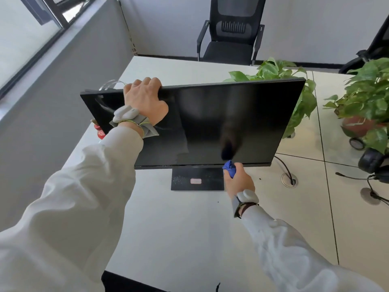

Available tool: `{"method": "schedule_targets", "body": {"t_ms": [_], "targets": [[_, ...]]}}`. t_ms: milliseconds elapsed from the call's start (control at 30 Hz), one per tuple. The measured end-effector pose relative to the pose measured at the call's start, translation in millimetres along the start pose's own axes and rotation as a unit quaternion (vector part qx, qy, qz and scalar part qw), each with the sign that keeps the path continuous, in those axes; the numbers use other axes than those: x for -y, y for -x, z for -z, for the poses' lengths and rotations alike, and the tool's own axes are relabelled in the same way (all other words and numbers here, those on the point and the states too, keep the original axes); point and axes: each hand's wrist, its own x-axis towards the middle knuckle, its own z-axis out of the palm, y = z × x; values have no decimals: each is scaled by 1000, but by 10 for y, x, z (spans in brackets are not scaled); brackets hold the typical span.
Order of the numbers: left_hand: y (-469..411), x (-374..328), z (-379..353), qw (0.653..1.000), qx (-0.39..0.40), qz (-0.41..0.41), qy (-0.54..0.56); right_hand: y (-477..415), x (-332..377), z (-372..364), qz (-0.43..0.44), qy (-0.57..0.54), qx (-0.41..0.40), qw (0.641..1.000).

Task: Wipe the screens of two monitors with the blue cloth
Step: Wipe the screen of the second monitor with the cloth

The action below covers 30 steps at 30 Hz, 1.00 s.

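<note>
The monitor [210,123] is standing on the white bench [189,228], and its dark screen is facing the person. The left hand [145,100] is gripping the top edge of the monitor near its left corner: the fingers are curling over the edge to the back side, and the palm is lying against the front. The right hand [240,180] is holding the blue cloth [230,168], which is bunched up between the curled fingers. The cloth is touching the lower edge of the monitor, right of the middle, and the screen is showing its dark reflection just above. Both wrists are wearing grey bands, and both arms are in white sleeves.

Under the monitor, the flat black stand [197,179] is resting on the bench, just left of the right hand. Behind the top right corner of the monitor a green plant [273,70] is showing, and a second plant [370,98] is standing well to the right of the monitor. A black headset [372,163] is lying below that second plant. A black chair [231,30] is standing beyond the bench, behind the monitor. A small red thing [100,131] is peeking out at the left edge of the monitor; I cannot tell what it is.
</note>
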Motion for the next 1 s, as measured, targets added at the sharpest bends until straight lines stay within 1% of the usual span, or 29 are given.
{"method": "schedule_targets", "body": {"t_ms": [67,167,333,433,667,800,867,1000], "targets": [[-22,-16,-22,1000,-11,-2,-3,-49,-121,147,-9,8,-9,1000],[-30,-7,-54,1000,-29,-2,2,-127,-135,184,18,58,2,998],[-9,48,-89,999,-45,-4,6,-195,192,-164,41,108,32,993],[3,16,-100,998,-58,-7,4,-156,343,-355,48,113,28,992],[-1,15,-141,997,-75,2,18,-79,637,-665,125,176,56,975],[15,-8,-125,996,-86,2,22,-5,815,-758,188,178,106,960],[11,-30,-110,997,-81,2,20,40,876,-787,206,169,121,956],[35,-3,-83,997,-73,0,16,128,729,-597,195,172,99,961]]}}
